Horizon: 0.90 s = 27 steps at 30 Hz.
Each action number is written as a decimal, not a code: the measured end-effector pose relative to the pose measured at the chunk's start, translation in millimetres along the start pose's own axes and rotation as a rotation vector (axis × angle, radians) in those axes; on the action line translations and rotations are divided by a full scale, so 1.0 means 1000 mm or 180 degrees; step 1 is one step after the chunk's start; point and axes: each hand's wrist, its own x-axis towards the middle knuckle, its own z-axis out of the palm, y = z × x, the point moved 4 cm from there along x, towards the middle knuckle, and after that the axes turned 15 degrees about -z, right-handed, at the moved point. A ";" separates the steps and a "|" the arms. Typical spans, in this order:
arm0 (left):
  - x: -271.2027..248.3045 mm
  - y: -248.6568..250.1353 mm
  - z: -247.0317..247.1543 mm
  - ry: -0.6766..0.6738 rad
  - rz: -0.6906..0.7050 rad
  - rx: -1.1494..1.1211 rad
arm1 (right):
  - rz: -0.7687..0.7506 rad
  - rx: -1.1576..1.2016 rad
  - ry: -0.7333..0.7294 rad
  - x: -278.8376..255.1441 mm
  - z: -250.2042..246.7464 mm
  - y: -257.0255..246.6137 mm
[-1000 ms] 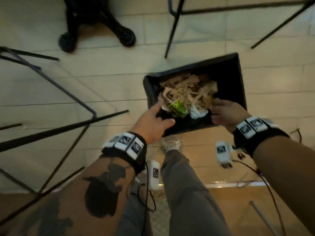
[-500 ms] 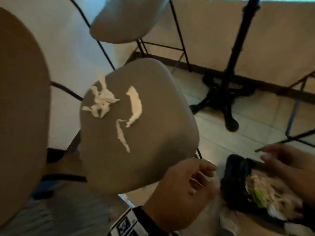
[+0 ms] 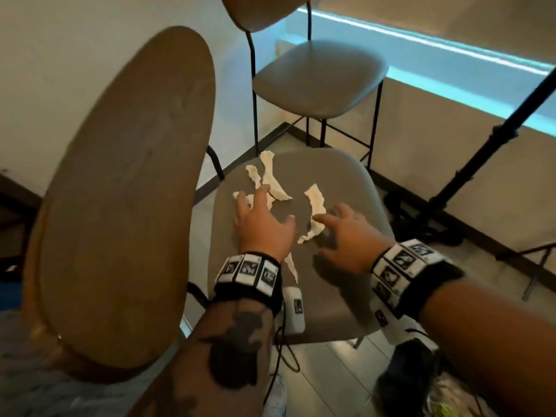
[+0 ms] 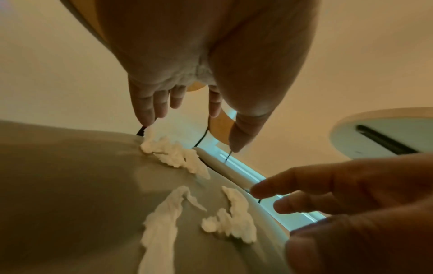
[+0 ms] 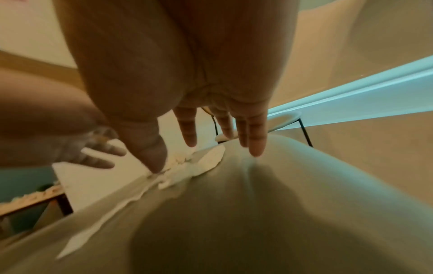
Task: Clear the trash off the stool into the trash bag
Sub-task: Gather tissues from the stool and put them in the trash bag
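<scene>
Several torn white tissue scraps lie on the grey stool seat (image 3: 331, 296): a cluster (image 3: 267, 176) at the far left, a curled strip (image 3: 316, 203) in the middle, a thin sliver (image 3: 291, 266) near my left wrist. My left hand (image 3: 264, 206) hovers over the cluster with fingers spread and straight, fingertips (image 4: 147, 118) at the cluster (image 4: 173, 153). My right hand (image 3: 334, 224) is open too, and its thumb (image 5: 157, 163) touches the strip (image 5: 187, 170). Neither hand holds anything. The black trash bag (image 3: 403, 377) shows on the floor under my right forearm.
The stool's brown wooden backrest (image 3: 126, 206) rises close on the left. A second stool (image 3: 319, 79) stands behind by the wall. The black pole of a table base (image 3: 481, 152) is at the right, its foot on the tiled floor.
The view swung from the trash bag on the floor up to the stool. Both hands left the bag and now reach over the tissue scraps on the seat.
</scene>
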 end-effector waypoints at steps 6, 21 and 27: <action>0.056 0.014 0.011 0.0017 -0.0443 0.0059 | -0.0407 -0.0321 -0.0131 0.027 0.042 -0.016; 0.084 0.041 0.019 -0.0285 -0.0652 0.0655 | -0.1148 -0.0552 -0.0015 0.049 0.033 0.003; 0.031 0.057 -0.008 -0.0017 0.0079 0.0123 | -0.0506 0.0361 0.0447 0.020 0.015 0.030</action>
